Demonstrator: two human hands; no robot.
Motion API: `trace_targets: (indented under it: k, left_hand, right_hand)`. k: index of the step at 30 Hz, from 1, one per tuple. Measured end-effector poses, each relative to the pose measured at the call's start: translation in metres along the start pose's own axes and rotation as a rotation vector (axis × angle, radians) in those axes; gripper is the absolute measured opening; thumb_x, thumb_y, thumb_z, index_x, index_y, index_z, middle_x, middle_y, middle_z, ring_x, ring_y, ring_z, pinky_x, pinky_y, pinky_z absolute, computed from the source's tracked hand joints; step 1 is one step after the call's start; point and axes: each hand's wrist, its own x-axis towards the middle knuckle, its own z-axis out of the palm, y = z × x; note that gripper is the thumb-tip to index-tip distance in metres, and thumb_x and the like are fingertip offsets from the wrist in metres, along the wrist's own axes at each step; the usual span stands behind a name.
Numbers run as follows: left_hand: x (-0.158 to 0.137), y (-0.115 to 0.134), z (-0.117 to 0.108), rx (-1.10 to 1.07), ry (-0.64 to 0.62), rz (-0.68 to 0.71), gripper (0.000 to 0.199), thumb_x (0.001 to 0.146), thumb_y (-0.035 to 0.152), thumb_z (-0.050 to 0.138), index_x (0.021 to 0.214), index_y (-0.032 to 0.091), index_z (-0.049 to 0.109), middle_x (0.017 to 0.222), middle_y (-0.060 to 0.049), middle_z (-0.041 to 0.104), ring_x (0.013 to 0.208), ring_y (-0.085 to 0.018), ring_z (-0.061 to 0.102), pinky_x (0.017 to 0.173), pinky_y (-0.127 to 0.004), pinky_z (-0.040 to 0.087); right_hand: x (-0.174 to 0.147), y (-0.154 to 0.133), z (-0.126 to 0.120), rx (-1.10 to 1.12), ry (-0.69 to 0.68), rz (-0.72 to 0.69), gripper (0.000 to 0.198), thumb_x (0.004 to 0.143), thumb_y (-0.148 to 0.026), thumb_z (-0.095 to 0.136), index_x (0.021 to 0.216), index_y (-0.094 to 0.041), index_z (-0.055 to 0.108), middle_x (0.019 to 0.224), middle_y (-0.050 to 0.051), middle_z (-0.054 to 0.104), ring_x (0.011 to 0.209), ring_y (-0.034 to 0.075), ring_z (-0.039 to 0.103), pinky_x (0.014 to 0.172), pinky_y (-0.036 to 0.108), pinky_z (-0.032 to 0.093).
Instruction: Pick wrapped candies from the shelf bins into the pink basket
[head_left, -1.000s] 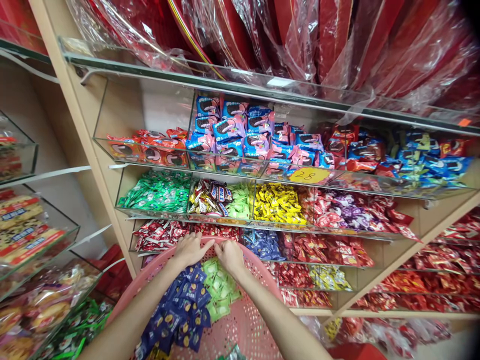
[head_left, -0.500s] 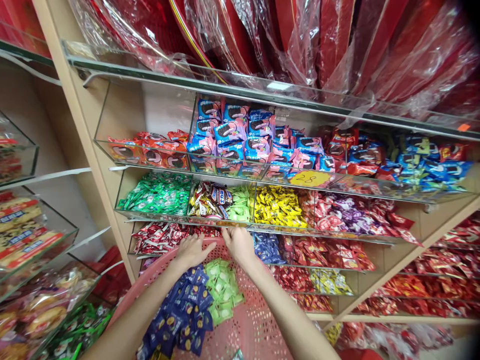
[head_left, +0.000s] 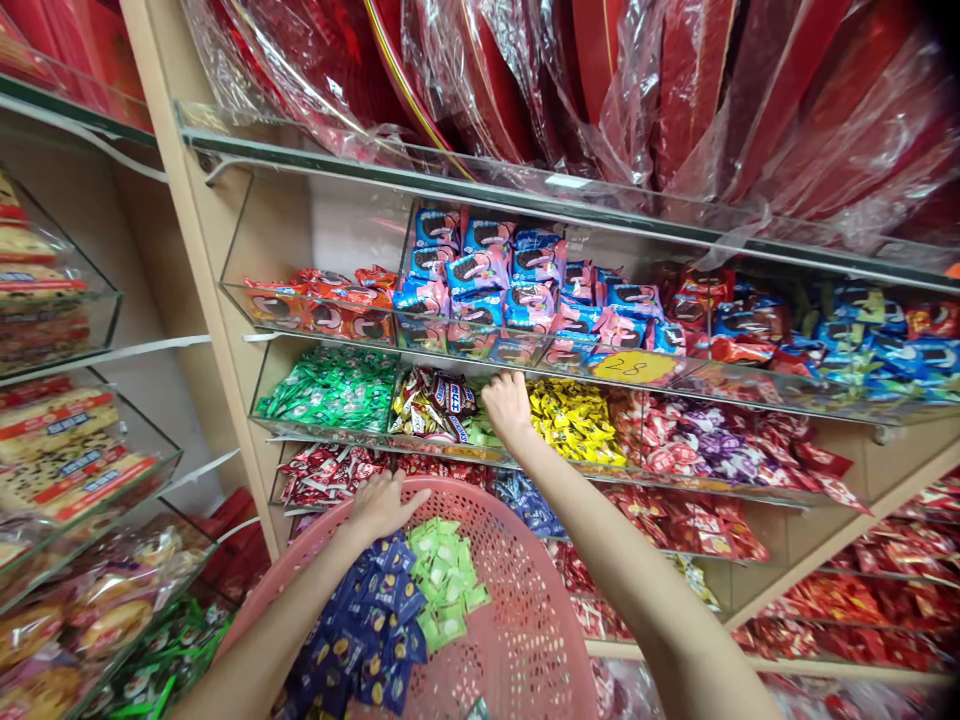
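L hand (head_left: 382, 503) at far rim of pink basket (head_left: 517, 625): fingers folded over edge, thumb spread out to the side, i.e. part-closed w/ hold on rim. L forearm lies across L side of basket.

R hand (head_left: 506, 403) up at shelf, in front of light green sweets (head_left: 478, 430), near divider w/ yellow packets (head_left: 574, 420). Fingers curled in, back of hand to cam; can't tell if anything's in the grip. R forearm passes over R edge of basket.

Basket: perforated, below shelf front, close to the person. Contents: dark blue packets (head_left: 360, 620) heaped L, pale green packets (head_left: 446, 580) touching them on R, toward far side; holes visible in bare floor to R.

Same shelf row as R hand, L to R: green-wrapped sweets (head_left: 337, 390), brown-wrapped bars (head_left: 450, 395) mixed w/ gold ones, then light green, yellow, red/white & purple sweets (head_left: 705, 440). Row above: blue/pink cookie packs (head_left: 472, 272), yellow tag (head_left: 634, 367) marked "28" on front panel. Top: lg. red items (head_left: 622, 80) in clear plastic.
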Motion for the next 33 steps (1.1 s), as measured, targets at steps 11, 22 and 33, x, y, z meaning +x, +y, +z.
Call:
trace_targets:
  k: [11,22,33]
  left_hand:
    - [0.0,-0.002,0.002,-0.012,0.006,-0.009,0.078,0.07,0.074,0.018,0.106,0.015,0.055,0.106,-0.016,0.059,0.1,-0.03,0.052,0.085,-0.041,0.037]
    - [0.002,-0.008,0.002,-0.005,0.001,-0.004,0.076,0.071,0.073,0.019,0.108,0.016,0.053,0.107,-0.015,0.059,0.102,-0.03,0.052,0.086,-0.04,0.036]
    - [0.004,-0.004,0.002,0.032,0.0,0.014,0.079,0.071,0.074,0.016,0.108,0.014,0.053,0.103,-0.016,0.06,0.099,-0.03,0.053,0.083,-0.04,0.037]
  right_hand:
    - [-0.001,0.006,0.014,-0.15,0.102,0.044,0.025,0.082,-0.007,0.042,0.082,-0.012,0.066,0.084,0.013,0.062,0.089,0.023,0.045,0.08,0.036,0.025]
    - [-0.03,-0.009,0.001,0.134,0.333,0.14,0.021,0.086,-0.015,0.036,0.082,-0.013,0.056,0.085,0.011,0.056,0.083,0.021,0.047,0.071,0.031,0.031]
    - [-0.085,-0.047,0.017,1.698,0.059,0.224,0.017,0.07,-0.03,0.056,0.069,-0.014,0.06,0.065,-0.001,0.057,0.057,0.008,0.045,0.057,0.021,0.036]
